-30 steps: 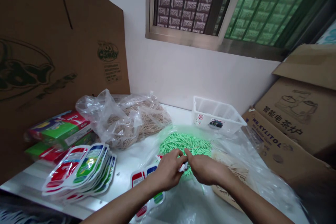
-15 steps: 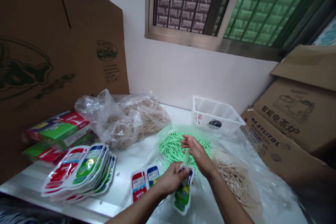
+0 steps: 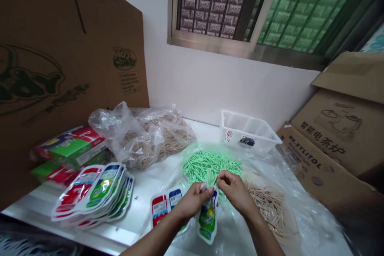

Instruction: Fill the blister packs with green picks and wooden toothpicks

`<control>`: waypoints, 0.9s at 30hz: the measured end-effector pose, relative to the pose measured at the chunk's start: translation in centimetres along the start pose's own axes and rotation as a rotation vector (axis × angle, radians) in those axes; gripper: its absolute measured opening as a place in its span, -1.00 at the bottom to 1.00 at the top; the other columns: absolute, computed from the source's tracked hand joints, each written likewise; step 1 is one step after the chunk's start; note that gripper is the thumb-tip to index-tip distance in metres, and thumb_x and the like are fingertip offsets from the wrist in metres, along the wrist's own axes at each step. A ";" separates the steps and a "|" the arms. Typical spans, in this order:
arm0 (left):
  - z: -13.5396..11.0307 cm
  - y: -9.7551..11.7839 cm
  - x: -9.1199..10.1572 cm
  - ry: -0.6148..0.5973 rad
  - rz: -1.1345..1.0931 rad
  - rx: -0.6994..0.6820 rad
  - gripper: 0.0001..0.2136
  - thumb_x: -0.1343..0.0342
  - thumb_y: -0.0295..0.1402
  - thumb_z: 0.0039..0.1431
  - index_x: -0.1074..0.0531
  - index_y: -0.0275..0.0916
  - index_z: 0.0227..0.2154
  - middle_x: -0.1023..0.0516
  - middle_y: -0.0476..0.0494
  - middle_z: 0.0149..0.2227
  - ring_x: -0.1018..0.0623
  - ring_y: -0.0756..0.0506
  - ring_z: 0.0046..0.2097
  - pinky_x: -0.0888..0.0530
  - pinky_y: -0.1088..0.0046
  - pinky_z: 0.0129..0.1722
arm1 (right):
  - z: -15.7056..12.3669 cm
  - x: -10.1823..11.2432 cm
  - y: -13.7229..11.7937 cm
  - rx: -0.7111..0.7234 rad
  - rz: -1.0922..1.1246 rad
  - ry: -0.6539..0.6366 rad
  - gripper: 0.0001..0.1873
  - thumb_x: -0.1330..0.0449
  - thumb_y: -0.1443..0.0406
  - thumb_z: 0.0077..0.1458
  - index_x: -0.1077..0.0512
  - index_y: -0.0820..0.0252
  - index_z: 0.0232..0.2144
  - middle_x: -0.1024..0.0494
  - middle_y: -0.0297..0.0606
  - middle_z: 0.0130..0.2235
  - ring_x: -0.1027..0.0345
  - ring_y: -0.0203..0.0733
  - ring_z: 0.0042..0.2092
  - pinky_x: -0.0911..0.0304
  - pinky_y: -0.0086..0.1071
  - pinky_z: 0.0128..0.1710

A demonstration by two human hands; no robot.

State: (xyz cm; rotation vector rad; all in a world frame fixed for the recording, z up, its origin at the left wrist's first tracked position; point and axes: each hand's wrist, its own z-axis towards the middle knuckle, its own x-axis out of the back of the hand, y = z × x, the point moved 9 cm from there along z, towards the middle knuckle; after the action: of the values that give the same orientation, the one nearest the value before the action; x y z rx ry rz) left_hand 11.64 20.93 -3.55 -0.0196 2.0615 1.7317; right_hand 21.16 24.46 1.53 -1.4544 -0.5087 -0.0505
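Observation:
My left hand [image 3: 193, 200] grips the top of a green and blue printed sachet [image 3: 207, 219], which hangs upright below the fingers. A few pale green sticks [image 3: 210, 175] stand up out of the sachet's top. Close against them on the right, my right hand [image 3: 235, 190] is closed in a pinch; what its fingertips hold is too small to make out. Just behind both hands lies a heap of green sticks [image 3: 199, 163] on clear plastic. Left of the held sachet rests a red and blue twin sachet [image 3: 160, 207], partly covered by my left forearm.
At left are a stack of printed sachets [image 3: 99, 192] and coloured boxes [image 3: 75, 144]. A clear bag [image 3: 144, 138] of brown sticks lies behind. More brown sticks [image 3: 267, 204] lie right, below a white plastic basket [image 3: 250, 140]. Cardboard boxes [image 3: 330, 128] stand on both sides.
My right hand has come down from above the green sticks, and its spread fingers have closed to a pinch at the sachet's top. The left hand keeps its grip.

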 end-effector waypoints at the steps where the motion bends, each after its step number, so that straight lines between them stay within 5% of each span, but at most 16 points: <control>1: -0.1 0.1 -0.1 0.001 -0.004 -0.003 -0.61 -0.18 -0.05 -0.07 -0.39 -0.37 -0.57 -0.38 -0.03 -0.60 -0.28 0.06 -0.56 -0.18 0.55 -0.52 | -0.2 0.1 0.0 -0.001 0.005 0.012 -0.89 -0.09 0.29 -0.03 -0.36 0.21 -0.50 -0.32 -0.42 -0.54 -0.18 -0.31 -0.47 -0.09 -0.47 -0.45; 7: -0.3 0.4 -0.6 -0.021 -0.015 0.008 -0.61 -0.18 -0.05 -0.06 -0.38 -0.36 -0.59 -0.38 -0.04 -0.63 -0.28 0.06 -0.58 -0.18 0.55 -0.52 | -1.1 -0.2 -0.5 -0.006 0.046 -0.008 -0.77 -0.08 0.19 0.04 -0.34 0.18 -0.26 -0.30 -0.43 -0.50 -0.21 -0.28 -0.43 -0.13 -0.45 -0.41; 12: -0.4 0.7 -1.0 -0.066 0.025 -0.020 -0.60 -0.18 -0.04 -0.06 -0.35 -0.36 -0.61 -0.32 -0.01 -0.62 -0.22 0.08 -0.57 -0.14 0.54 -0.53 | -1.0 -0.2 -0.9 0.022 0.000 -0.003 -0.82 -0.04 0.21 0.06 -0.31 0.18 -0.49 -0.23 -0.43 -0.53 -0.13 -0.30 -0.45 -0.08 -0.46 -0.44; 17: -0.3 0.3 -0.7 -0.054 0.082 -0.019 -0.58 -0.16 0.00 -0.07 -0.30 -0.32 -0.61 -0.23 0.03 -0.62 -0.17 0.07 -0.56 -0.12 0.53 -0.52 | -1.3 0.1 -1.0 0.082 0.020 0.035 -0.93 -0.04 0.30 0.04 -0.31 0.16 -0.40 -0.33 -0.39 -0.43 -0.23 -0.27 -0.35 -0.14 -0.45 -0.34; 20: -0.3 0.2 -0.8 -0.070 0.107 -0.017 -0.58 -0.15 0.00 -0.06 -0.30 -0.32 -0.61 -0.23 0.02 -0.62 -0.18 0.07 -0.55 -0.12 0.52 -0.52 | -1.5 -0.1 -1.3 0.099 0.024 0.030 -0.81 -0.08 0.19 0.07 -0.34 0.16 -0.29 -0.40 -0.34 -0.34 -0.27 -0.23 -0.27 -0.17 -0.42 -0.26; 27: -0.4 0.2 -1.3 -0.131 0.127 -0.039 -0.60 -0.12 -0.02 -0.01 -0.29 -0.32 -0.59 -0.19 0.03 -0.59 -0.14 0.07 -0.54 -0.09 0.52 -0.52 | -1.4 -0.1 -1.1 0.083 -0.068 0.060 -0.85 -0.04 0.23 0.07 -0.30 0.17 -0.47 -0.34 -0.39 -0.46 -0.23 -0.26 -0.37 -0.13 -0.44 -0.35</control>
State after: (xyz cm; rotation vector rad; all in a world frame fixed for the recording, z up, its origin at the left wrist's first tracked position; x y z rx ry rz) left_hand 12.60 20.23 -2.93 0.2116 1.9714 1.7962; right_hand 21.11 22.95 2.45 -1.3510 -0.5051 -0.1252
